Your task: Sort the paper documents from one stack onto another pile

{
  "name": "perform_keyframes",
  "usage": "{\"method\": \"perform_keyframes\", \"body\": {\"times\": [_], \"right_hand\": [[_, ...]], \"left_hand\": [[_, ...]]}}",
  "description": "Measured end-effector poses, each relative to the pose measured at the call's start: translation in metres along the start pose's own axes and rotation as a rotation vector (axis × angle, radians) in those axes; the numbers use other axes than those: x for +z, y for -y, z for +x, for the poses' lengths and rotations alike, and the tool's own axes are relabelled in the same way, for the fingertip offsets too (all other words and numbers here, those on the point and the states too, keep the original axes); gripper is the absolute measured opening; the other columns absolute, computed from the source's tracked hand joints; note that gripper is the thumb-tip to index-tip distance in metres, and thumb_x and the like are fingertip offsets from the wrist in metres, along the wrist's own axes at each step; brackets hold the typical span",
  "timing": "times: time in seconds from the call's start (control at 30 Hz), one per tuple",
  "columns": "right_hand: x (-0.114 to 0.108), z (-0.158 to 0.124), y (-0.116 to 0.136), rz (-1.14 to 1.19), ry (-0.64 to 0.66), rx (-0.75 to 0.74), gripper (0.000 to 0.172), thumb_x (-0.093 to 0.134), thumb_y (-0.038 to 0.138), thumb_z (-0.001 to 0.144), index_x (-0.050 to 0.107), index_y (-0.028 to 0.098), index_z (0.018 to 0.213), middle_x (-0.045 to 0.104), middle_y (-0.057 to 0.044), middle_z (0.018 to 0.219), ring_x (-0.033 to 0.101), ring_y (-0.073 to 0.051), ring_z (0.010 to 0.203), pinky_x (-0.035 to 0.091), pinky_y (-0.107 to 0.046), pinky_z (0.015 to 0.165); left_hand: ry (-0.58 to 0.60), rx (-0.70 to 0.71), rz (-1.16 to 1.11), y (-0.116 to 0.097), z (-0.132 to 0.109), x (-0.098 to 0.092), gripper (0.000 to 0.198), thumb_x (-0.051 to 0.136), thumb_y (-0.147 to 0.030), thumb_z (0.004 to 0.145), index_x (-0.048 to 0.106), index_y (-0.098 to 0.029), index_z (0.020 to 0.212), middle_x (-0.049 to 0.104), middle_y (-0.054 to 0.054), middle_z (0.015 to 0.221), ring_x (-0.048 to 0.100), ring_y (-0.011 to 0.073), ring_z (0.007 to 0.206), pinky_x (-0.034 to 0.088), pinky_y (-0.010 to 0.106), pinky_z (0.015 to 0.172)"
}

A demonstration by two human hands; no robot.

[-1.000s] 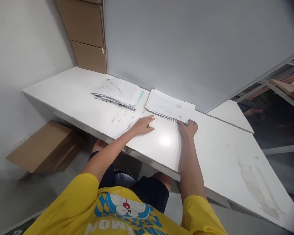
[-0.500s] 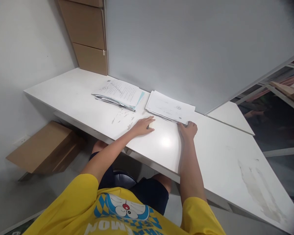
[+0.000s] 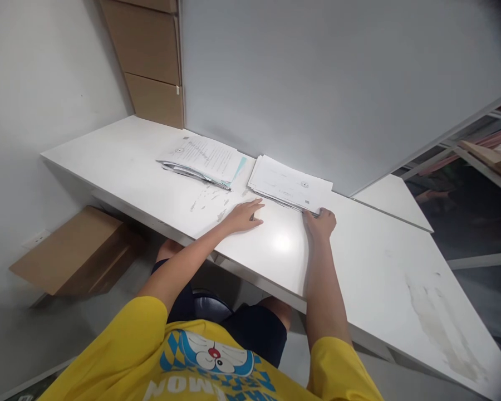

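A stack of printed papers (image 3: pixel 291 181) lies on the white table against the grey panel. My right hand (image 3: pixel 320 223) grips its near right corner, with the thumb along the front edge and the fingers at the right side. My left hand (image 3: pixel 244 216) rests on the tabletop just in front of the stack's left end, fingers apart and holding nothing. Left of that stack lies another pile of papers (image 3: pixel 202 159), with a light blue sheet (image 3: pixel 239 170) sticking out at its right edge.
The white table (image 3: pixel 367 250) has worn patches in front of the left pile and at the right end. Cardboard boxes (image 3: pixel 154 50) are stacked at the back left. Another cardboard box (image 3: pixel 75 250) sits below the table at left. Shelves (image 3: pixel 480 184) stand to the right.
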State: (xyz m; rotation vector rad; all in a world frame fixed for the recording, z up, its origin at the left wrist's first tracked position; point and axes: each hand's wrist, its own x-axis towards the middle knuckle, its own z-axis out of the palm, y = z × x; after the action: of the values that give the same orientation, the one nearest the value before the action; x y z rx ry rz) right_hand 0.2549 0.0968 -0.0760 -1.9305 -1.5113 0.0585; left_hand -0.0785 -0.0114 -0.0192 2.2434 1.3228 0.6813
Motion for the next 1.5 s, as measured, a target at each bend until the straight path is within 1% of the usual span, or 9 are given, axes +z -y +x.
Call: {"method": "perform_keyframes", "body": {"times": [0.13,0.33,0.47,0.7,1.03,1.2,1.37,1.5], "right_hand": [[-0.0009,-0.0001,0.0005,-0.008,0.017,0.010,0.064,0.065,0.057,0.074,0.059,0.013,0.120,0.057,-0.022,0.129,0.048,-0.037,0.127,0.031,-0.053,0.113],[-0.0008,-0.0002,0.0005,0.001,0.006,0.011,0.061,0.065,0.056,0.074,0.059,0.015,0.119,0.058,-0.020,0.127,0.048,-0.037,0.124,0.031,-0.054,0.112],[-0.0010,-0.0003,0.0005,-0.016,0.018,0.016,0.064,0.064,0.057,0.074,0.059,0.013,0.120,0.057,-0.021,0.127,0.048,-0.037,0.125,0.031,-0.053,0.113],[-0.0008,0.0002,-0.0005,0.018,0.007,0.012,0.062,0.065,0.058,0.072,0.060,0.015,0.118,0.058,-0.019,0.126,0.048,-0.037,0.124,0.031,-0.053,0.113],[-0.0042,-0.0018,0.0037,-0.002,0.026,0.031,0.065,0.064,0.057,0.073,0.060,0.011,0.119,0.056,-0.021,0.128,0.047,-0.037,0.125,0.032,-0.051,0.113],[-0.0050,-0.0022,0.0043,0.025,0.025,0.034,0.063,0.065,0.056,0.073,0.059,0.014,0.119,0.057,-0.020,0.129,0.047,-0.037,0.126,0.032,-0.052,0.114],[-0.0053,-0.0030,0.0045,0.033,0.033,0.044,0.066,0.064,0.058,0.073,0.060,0.013,0.120,0.055,-0.021,0.131,0.046,-0.037,0.127,0.031,-0.052,0.114],[-0.0052,-0.0028,0.0041,0.039,0.028,0.048,0.065,0.064,0.059,0.072,0.060,0.015,0.119,0.055,-0.020,0.131,0.045,-0.037,0.127,0.031,-0.053,0.114]], "left_hand": [[0.006,-0.009,0.000,-0.0018,-0.0008,-0.0014,0.063,0.049,-0.051,0.094,0.040,-0.030,0.153,0.025,0.000,0.169,0.030,0.0256,0.153,0.026,0.041,0.124],[0.019,-0.014,-0.013,-0.0051,-0.0021,-0.0043,0.063,0.049,-0.051,0.095,0.040,-0.029,0.153,0.024,0.000,0.169,0.029,0.0250,0.153,0.026,0.042,0.124],[0.014,-0.012,-0.009,-0.0039,-0.0018,-0.0034,0.063,0.049,-0.052,0.095,0.040,-0.031,0.153,0.024,-0.001,0.169,0.030,0.0256,0.153,0.027,0.042,0.124],[0.003,0.008,-0.011,-0.0014,-0.0015,-0.0012,0.063,0.048,-0.053,0.095,0.040,-0.030,0.154,0.025,0.000,0.169,0.030,0.0268,0.153,0.027,0.043,0.124],[-0.005,0.008,-0.007,-0.0004,-0.0005,0.0001,0.063,0.049,-0.054,0.095,0.041,-0.029,0.153,0.027,0.001,0.168,0.031,0.0251,0.153,0.028,0.041,0.124],[0.006,-0.004,0.001,-0.0002,-0.0006,0.0002,0.063,0.048,-0.053,0.095,0.040,-0.030,0.154,0.025,0.000,0.169,0.030,0.0253,0.153,0.027,0.041,0.124],[-0.001,-0.001,-0.002,0.0000,-0.0005,0.0009,0.064,0.048,-0.053,0.095,0.040,-0.030,0.153,0.026,0.000,0.168,0.030,0.0257,0.153,0.027,0.042,0.123],[0.006,-0.005,0.001,-0.0013,-0.0010,-0.0001,0.064,0.048,-0.053,0.094,0.040,-0.030,0.153,0.026,0.000,0.168,0.029,0.0262,0.153,0.027,0.042,0.123]]}}
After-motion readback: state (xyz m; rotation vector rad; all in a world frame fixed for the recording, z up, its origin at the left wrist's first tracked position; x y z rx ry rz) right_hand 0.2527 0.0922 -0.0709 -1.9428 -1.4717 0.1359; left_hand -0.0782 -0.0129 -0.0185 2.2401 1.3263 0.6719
